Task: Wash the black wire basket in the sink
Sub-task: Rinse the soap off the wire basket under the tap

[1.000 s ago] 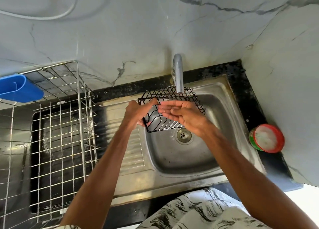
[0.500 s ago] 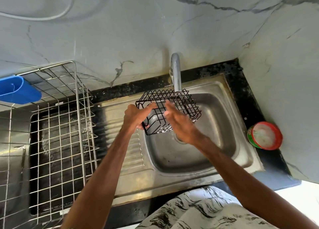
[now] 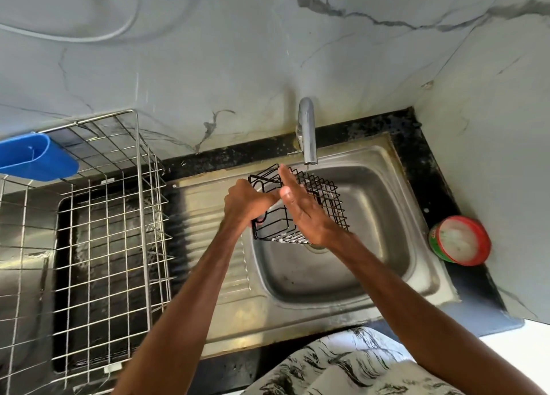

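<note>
The black wire basket is held tilted over the steel sink, just under the tap. A thin trickle of water falls from the spout onto the basket's far edge. My left hand grips the basket's left end. My right hand lies flat with fingers stretched out, pressed along the basket's near side and reaching into it. The hands hide much of the basket's near part.
A steel wire dish rack stands on the drainboard at left, with a blue plastic holder hooked on its far corner. A red-and-green tub of white paste sits on the dark counter right of the sink. Marble walls close in behind and right.
The basket has been turned and tipped between my hands. My right hand went from cupped palm-up in front of it to flat against it, fingers pointing towards the tap.
</note>
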